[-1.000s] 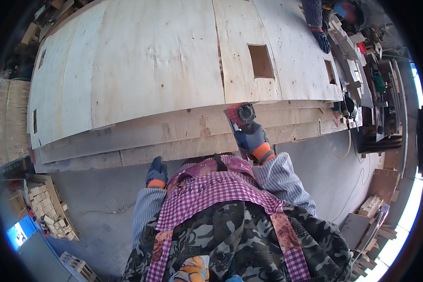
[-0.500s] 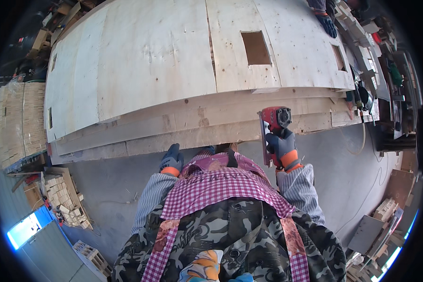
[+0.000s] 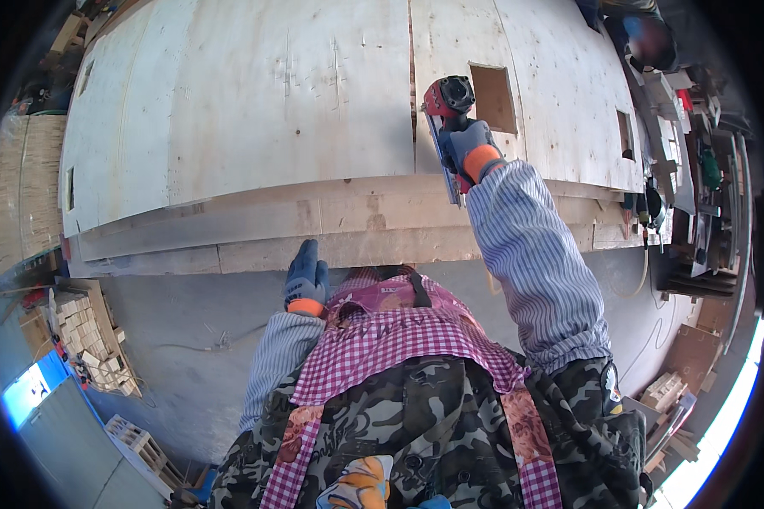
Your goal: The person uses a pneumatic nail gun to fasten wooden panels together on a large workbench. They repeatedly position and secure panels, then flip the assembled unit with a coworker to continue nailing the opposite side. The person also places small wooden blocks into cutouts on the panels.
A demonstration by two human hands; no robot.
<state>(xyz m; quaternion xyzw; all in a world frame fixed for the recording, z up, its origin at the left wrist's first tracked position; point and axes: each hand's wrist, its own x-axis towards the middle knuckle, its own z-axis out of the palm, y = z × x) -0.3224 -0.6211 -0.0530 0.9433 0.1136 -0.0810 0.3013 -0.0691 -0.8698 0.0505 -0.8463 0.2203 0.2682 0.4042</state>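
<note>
A red and black pneumatic nail gun [image 3: 450,100] is gripped in my right hand [image 3: 471,146], which wears a dark grey glove with an orange cuff. The tool is over the pale plywood sheet [image 3: 255,102], close to a seam and left of a rectangular cutout [image 3: 493,99]. Whether its nose touches the wood cannot be made out. My left hand [image 3: 307,280], gloved the same way, has its fingers stretched out at the near edge of the lower boards [image 3: 272,254]. Nothing is in it.
Stacked wood strips [image 3: 38,191] stand at the left, with a pile of small blocks [image 3: 89,335] nearer. A co-worker [image 3: 649,38] is at the far right. A pale air hose [image 3: 641,280] hangs off the right end; a cable lies on the grey floor [image 3: 195,314].
My right hand has carried the nail gun forward and left, from beside my body to over the plywood. My left hand's fingers have straightened. The co-worker's gloved hand has left the sheet's far corner.
</note>
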